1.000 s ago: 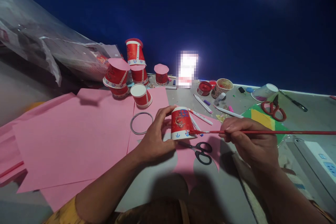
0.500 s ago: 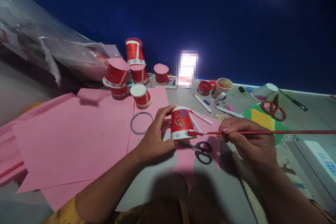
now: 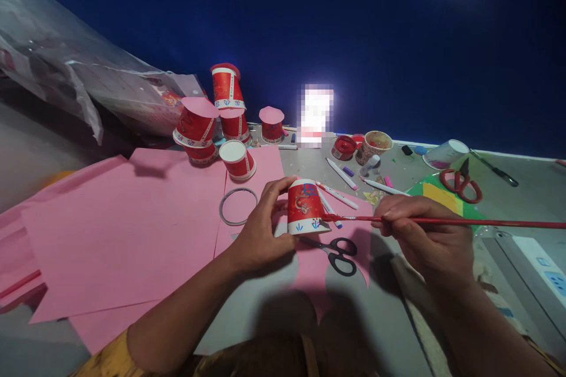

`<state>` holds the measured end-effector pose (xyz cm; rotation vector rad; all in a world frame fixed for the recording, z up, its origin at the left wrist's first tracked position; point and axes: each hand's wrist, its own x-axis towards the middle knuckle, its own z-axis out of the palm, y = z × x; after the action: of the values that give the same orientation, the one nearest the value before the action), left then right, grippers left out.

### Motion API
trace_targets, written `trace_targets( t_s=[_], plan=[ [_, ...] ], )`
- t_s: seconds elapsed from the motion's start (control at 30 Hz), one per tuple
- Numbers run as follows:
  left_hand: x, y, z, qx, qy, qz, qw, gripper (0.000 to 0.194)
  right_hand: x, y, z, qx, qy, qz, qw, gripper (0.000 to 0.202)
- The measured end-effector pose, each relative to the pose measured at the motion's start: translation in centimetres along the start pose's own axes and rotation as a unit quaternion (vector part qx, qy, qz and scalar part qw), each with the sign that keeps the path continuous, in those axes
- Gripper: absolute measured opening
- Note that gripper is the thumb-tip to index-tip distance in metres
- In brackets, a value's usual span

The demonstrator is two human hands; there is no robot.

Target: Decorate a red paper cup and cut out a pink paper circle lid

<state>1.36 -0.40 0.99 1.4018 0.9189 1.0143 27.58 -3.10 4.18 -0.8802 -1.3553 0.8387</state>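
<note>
My left hand (image 3: pixel 265 230) grips a red paper cup (image 3: pixel 304 203) from its left side; the cup has a gold pattern, a blue mark and a white rim band with small blue and red marks, and its wide rim faces down. A long red paintbrush (image 3: pixel 442 221) is pinched in my right hand (image 3: pixel 420 230). Its red bristles point left, at the cup's right side just above the rim; whether they touch cannot be made out. Below the cup lie black scissors (image 3: pixel 342 256) on pink paper, with markers (image 3: pixel 338 195) behind the cup.
Several red cups (image 3: pixel 227 88) with pink tops stand at the back left, by a plastic bag (image 3: pixel 110 82). Pink sheets (image 3: pixel 124 235) cover the left. Behind sit a red paint jar (image 3: pixel 344 148), a stained cup (image 3: pixel 374 148) and a bright blurred screen (image 3: pixel 315 116). Red-handled scissors (image 3: pixel 460 185) lie right.
My right hand has moved slightly right, and the brush tip has shifted from the cup's white band to its right edge. Small red marks now show on the band. My left hand is nearly still.
</note>
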Motion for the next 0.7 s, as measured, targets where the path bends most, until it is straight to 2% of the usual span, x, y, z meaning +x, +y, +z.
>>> trace_targets(
  t_s=[0.7],
  plan=[
    [-0.06,-0.4,-0.03,-0.01,-0.001,-0.001,1.0,0.089,0.07,-0.04,0.04,-0.026,-0.035,-0.023,0.999,0.004]
  ],
)
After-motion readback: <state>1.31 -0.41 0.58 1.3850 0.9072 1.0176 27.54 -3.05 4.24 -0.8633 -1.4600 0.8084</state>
